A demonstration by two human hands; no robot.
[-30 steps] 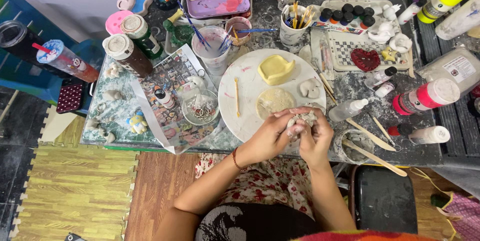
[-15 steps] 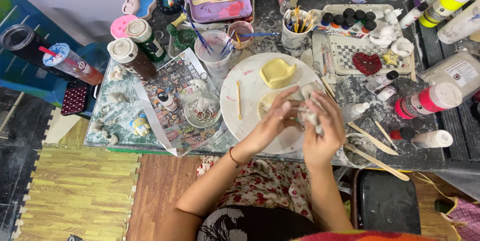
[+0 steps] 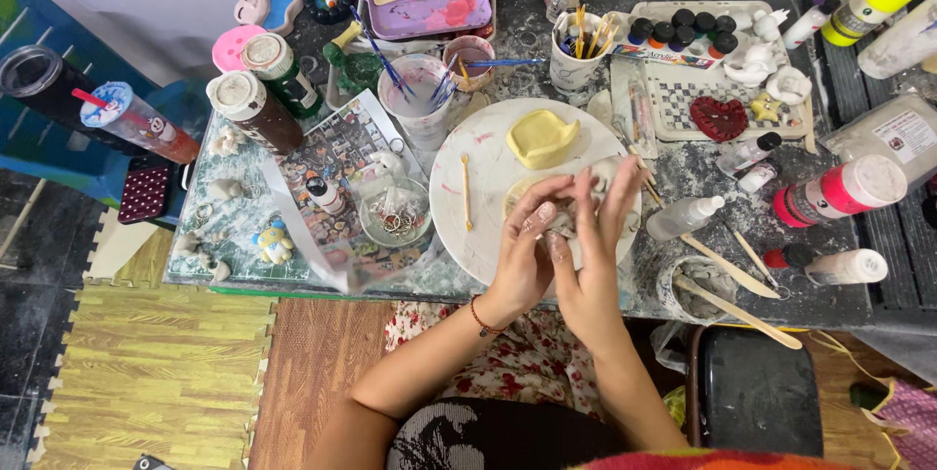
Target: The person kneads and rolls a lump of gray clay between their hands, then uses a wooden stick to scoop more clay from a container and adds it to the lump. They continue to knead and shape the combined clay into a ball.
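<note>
Clay is pressed between both palms over the round white board (image 3: 488, 226).
The pale lump (image 3: 564, 224) is barely seen between the left hand (image 3: 524, 253) and right hand (image 3: 590, 257); a yellow piece (image 3: 542, 136) is already shaped, and this lump appears unformed.

A home craft workshop is shown: a paint-smeared grey counter (image 3: 547, 70) is crowded with small black-capped paint pots (image 3: 683, 29), a white cup of brushes (image 3: 578, 58), wooden modelling sticks (image 3: 727, 270) and a round white work plate (image 3: 478, 177).
</note>
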